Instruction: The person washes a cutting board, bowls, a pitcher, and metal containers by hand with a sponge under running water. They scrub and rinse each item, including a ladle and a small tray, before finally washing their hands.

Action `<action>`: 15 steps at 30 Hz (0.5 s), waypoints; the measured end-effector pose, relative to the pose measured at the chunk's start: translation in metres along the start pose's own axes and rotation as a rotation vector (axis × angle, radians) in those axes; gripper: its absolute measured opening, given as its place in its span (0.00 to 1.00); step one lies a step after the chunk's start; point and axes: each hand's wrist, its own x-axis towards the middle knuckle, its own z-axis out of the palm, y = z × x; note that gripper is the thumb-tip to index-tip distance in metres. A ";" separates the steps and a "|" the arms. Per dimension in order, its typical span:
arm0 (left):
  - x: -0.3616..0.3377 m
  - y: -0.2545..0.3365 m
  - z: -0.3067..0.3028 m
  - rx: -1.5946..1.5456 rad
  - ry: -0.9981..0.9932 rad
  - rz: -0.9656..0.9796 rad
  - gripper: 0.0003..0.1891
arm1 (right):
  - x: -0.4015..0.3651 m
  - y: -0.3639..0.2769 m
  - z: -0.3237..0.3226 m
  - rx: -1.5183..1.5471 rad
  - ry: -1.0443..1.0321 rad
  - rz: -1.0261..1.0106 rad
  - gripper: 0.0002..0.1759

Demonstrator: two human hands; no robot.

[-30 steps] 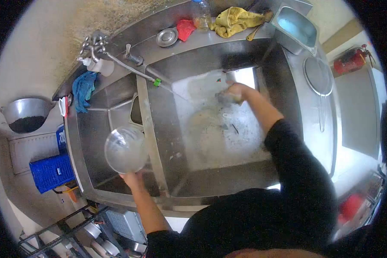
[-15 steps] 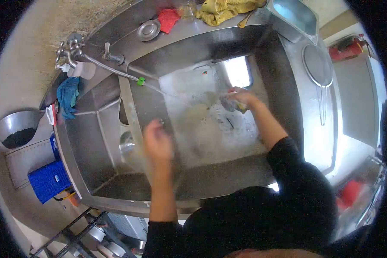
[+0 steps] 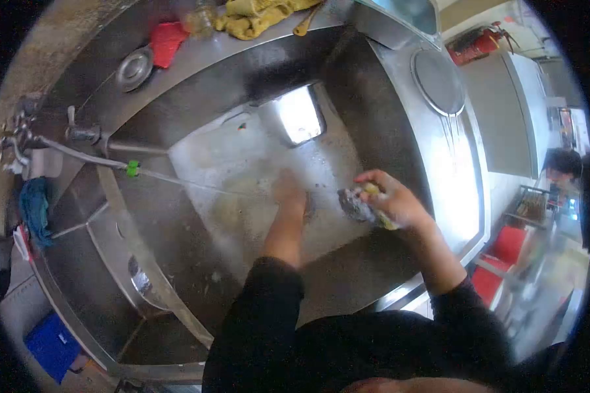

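My right hand [image 3: 403,202] is closed around a soapy scouring sponge [image 3: 359,204], greyish with yellow-green parts, above the right side of the large steel sink basin [image 3: 295,291]. My left hand [image 3: 290,188] reaches down at the middle of this basin, at the cloudy, soapy water [image 3: 210,154]. Its fingers are blurred and partly hidden. A thin stream of water runs from the tap hose [image 3: 85,156], marked by a green clip [image 3: 132,168], toward my left hand. A shiny rectangular metal pan [image 3: 299,116] lies at the far side of the basin, reflecting light.
Along the back ledge lie a small metal dish [image 3: 135,69], a red cloth [image 3: 167,43], a glass jar [image 3: 200,23] and yellow gloves [image 3: 259,18]. A strainer [image 3: 438,82] rests on the right drainboard. A divider [image 3: 134,245] separates the left basin. A person [image 3: 562,167] is far right.
The head view has swung to the right. My left hand has moved from near the divider into the middle of the large basin. My right hand has come nearer with the sponge.
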 end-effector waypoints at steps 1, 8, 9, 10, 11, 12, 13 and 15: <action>0.003 0.002 -0.002 -0.052 -0.090 -0.020 0.24 | -0.004 0.006 0.000 0.010 0.009 0.000 0.19; -0.027 -0.058 -0.042 0.080 -0.209 0.040 0.23 | -0.032 0.007 -0.014 0.109 0.034 0.041 0.16; -0.036 -0.078 -0.055 0.100 -0.196 0.037 0.23 | -0.033 0.007 -0.015 0.126 0.032 0.025 0.16; -0.046 -0.101 -0.064 -0.375 -0.271 -0.089 0.16 | -0.034 0.008 -0.016 0.147 0.031 -0.016 0.16; -0.056 -0.113 -0.075 -0.858 -0.331 -0.212 0.10 | -0.034 0.009 -0.015 0.165 0.027 -0.058 0.15; -0.064 -0.120 -0.084 -0.850 -0.306 -0.215 0.10 | -0.032 0.012 -0.013 0.191 0.009 -0.083 0.17; -0.071 -0.125 -0.091 -0.913 -0.250 -0.243 0.08 | -0.031 0.010 -0.008 0.195 -0.005 -0.107 0.17; -0.087 -0.127 -0.105 -0.977 -0.170 -0.273 0.07 | -0.031 0.003 0.000 0.787 -0.155 0.055 0.18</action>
